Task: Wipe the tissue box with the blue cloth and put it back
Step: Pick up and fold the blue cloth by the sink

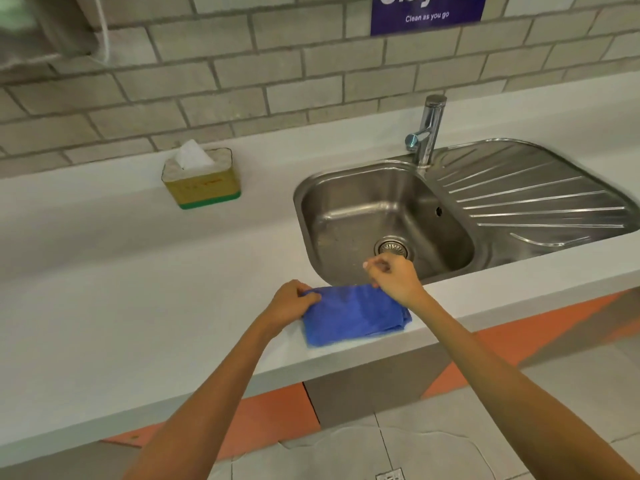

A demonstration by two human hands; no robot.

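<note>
Our left hand (294, 301) and right hand (394, 277) pinch the folded blue cloth (353, 315) near the sink (346, 174); the tissue box (202, 178) stands far left.

1. the purple wall sign (427, 12) above the steel sink (381, 216) is cut by the top edge; only "clean as you go" reads whole.
2. red print on the yellow-and-green tissue box (202, 178), left of the sink, is too blurred to read.
3. the folded blue cloth (353, 315) in front of the sink hides the left hand's (289, 303) fingertips.
4. a blurred grey shape fills the top-left corner.
</note>
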